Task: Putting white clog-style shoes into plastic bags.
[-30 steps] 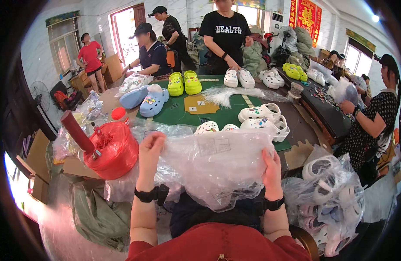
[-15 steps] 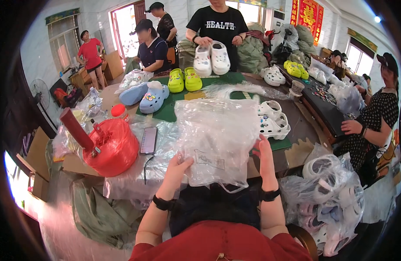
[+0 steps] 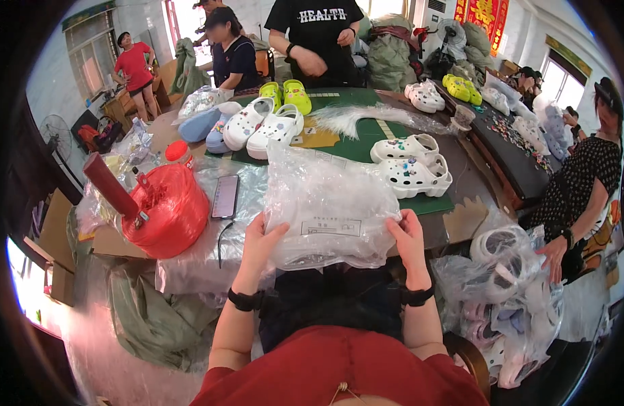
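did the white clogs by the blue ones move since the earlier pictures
Yes, the white clogs moved left and nearer: from right of the lime clogs to in front of them.

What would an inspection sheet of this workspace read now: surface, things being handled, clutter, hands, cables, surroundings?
Surface: brown table with a flat green mat.
Things in hand: clear, crinkled plastic bag with a printed box; contents cannot be made out.
Clutter: white holed clogs beyond the bag, yellow-green clogs, light-blue clogs, round red plastic bundle, black-edged smartphone.
Hands: left hand grips the bag's left side, right hand its right.
Cables: thin black cord below the smartphone; whether it joins it, cannot tell.
Surroundings: person in a black shirt across the table; person in a dotted dark top at right.
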`<state>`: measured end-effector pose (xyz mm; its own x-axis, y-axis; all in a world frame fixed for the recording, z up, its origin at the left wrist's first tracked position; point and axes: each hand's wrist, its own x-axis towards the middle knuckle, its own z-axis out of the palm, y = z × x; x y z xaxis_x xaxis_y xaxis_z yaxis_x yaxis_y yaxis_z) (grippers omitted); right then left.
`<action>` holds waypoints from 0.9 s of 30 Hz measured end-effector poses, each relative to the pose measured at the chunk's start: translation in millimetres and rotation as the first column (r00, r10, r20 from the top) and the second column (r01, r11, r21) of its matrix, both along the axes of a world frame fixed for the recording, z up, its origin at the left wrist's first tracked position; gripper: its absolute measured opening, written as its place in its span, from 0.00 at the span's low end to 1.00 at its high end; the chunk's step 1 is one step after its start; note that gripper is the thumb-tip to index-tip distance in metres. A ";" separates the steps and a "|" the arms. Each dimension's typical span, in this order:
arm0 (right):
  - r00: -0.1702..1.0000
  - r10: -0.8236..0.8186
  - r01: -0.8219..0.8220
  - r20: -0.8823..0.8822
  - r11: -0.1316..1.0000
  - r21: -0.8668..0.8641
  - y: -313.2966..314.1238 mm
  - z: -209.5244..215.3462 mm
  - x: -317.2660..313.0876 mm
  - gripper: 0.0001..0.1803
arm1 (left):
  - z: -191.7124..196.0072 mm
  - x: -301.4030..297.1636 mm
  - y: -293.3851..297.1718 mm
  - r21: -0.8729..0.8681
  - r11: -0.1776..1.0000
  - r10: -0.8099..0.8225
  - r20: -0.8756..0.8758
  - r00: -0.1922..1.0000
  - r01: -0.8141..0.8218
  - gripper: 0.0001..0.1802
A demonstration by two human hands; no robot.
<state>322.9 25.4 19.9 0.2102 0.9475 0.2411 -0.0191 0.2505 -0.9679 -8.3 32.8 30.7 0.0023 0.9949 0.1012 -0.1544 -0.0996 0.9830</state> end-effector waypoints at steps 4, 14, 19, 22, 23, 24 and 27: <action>0.999 -0.030 0.029 -0.038 0.999 -0.020 3.8 -9.9 -2.0 0.11 | -9.3 -11.5 1.2 -0.074 0.988 0.115 -0.255 0.960 -0.138 0.35; 0.971 0.092 -0.131 -0.220 0.977 -0.168 17.1 25.0 -5.2 0.19 | 30.6 22.0 -47.5 0.560 0.739 0.431 -0.820 0.377 0.373 0.43; 0.838 0.250 -0.285 -0.485 0.959 0.001 13.9 56.2 -19.8 0.23 | -1.8 24.5 -9.1 0.509 0.848 0.320 -0.711 0.626 0.145 0.28; 0.975 0.084 -0.059 -0.206 0.991 0.123 10.2 59.9 -23.2 0.21 | 3.1 14.8 17.4 0.406 0.910 0.315 -0.555 0.770 -0.079 0.22; 0.975 0.083 -0.058 -0.206 0.991 0.122 13.1 48.6 -21.1 0.21 | 8.9 9.1 25.5 0.289 0.944 0.247 -0.299 0.922 -0.159 0.20; 1.000 -0.012 0.014 -0.011 0.993 0.120 17.7 32.5 -18.6 0.19 | 15.5 6.1 33.1 0.153 0.968 0.202 -0.003 0.979 -0.199 0.18; 0.930 -0.108 0.083 0.351 0.993 0.085 7.6 35.8 -41.0 0.16 | 45.1 10.2 40.2 0.225 0.937 0.231 0.176 0.957 -0.267 0.18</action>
<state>281.9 33.0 55.7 0.1877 0.9062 0.3790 0.3493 0.2990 -0.8880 2.0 73.0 75.8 -0.2751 0.9063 0.3210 -0.2326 -0.3867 0.8924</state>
